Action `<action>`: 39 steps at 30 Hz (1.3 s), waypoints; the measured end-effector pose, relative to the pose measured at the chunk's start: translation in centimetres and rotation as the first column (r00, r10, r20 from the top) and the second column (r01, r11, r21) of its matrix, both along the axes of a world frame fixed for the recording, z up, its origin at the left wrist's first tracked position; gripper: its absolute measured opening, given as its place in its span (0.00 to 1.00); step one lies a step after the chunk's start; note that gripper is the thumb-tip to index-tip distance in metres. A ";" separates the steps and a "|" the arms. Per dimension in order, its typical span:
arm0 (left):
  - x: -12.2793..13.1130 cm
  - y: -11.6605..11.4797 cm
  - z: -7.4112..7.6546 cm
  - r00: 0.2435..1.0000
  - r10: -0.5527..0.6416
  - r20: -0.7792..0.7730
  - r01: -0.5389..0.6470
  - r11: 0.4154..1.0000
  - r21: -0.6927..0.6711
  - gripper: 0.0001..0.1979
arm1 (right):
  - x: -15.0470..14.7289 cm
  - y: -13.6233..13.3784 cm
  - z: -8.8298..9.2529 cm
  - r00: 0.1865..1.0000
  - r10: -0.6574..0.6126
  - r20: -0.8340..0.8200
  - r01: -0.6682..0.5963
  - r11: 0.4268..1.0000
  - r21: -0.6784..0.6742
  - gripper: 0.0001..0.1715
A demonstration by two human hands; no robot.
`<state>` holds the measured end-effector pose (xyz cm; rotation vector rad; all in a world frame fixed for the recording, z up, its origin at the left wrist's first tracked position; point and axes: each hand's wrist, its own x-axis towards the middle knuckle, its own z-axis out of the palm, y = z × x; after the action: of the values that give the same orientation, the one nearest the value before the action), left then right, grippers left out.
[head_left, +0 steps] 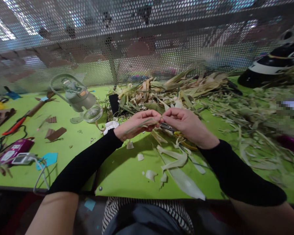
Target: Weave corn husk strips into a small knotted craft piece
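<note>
My left hand and my right hand meet at the fingertips above the green table, both pinched. Between them is a thin strip of dried corn husk, whose loose end trails over my left hand toward the wrist. Metal and yellow parts of a tool, seemingly scissors, show under my right hand; whether that hand grips them I cannot tell. Pale husk pieces lie just below my hands on the table. Behind my fingers spreads a heap of dried husks.
A perforated metal screen borders the far edge. At left stand a grey-green bottle with a handle, a purple device with cables, and a red-handled tool. A black phone-like slab leans by the heap. More husk shreds cover the right side.
</note>
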<state>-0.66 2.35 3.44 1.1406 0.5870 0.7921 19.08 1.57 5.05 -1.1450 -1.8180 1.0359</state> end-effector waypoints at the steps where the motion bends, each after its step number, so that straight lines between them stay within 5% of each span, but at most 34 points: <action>1: -0.1 0.1 0.0 1.000 -0.002 -0.025 0.002 1.000 -0.013 0.16 | 0.1 -0.1 0.2 1.000 -0.007 0.005 0.007 1.000 0.011 0.18; 12: 0.3 0.0 -0.4 0.976 0.076 -0.204 -0.065 0.996 0.061 0.20 | 0.9 0.2 0.3 0.998 0.012 0.062 -0.019 0.993 0.116 0.24; 18: 0.8 -0.8 -0.1 0.963 -0.062 -0.261 0.087 0.993 0.085 0.22 | 0.0 0.0 -0.6 0.994 0.030 0.102 -0.048 0.983 0.179 0.21; 20: 1.1 -1.0 -0.3 0.977 -0.033 -0.208 0.056 0.993 0.105 0.22 | -0.1 -0.1 -0.5 0.991 -0.040 0.127 -0.002 0.949 0.314 0.17; 23: 1.3 -0.9 -0.8 0.991 0.069 -0.112 -0.054 0.989 0.135 0.23 | 0.3 -0.1 -0.1 0.974 -0.191 0.121 0.090 0.819 0.567 0.13; 25: 1.3 -0.8 -1.0 0.991 0.123 -0.060 -0.113 0.982 0.150 0.24 | 0.7 0.0 0.3 0.972 -0.201 0.125 0.083 0.785 0.614 0.13; 30: 1.1 -0.3 -1.1 0.978 0.210 0.014 -0.209 0.957 0.199 0.25 | 1.2 0.1 0.5 0.962 -0.059 0.267 -0.084 0.866 0.492 0.12; 39: 0.7 0.0 -1.3 0.979 0.202 -0.006 -0.192 0.943 0.272 0.24 | 1.2 0.0 0.5 0.984 0.040 0.175 -0.073 0.980 0.186 0.18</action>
<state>0.09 2.39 2.18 1.3618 0.6423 1.0511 20.25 1.59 5.55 -1.0981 -2.0471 0.7928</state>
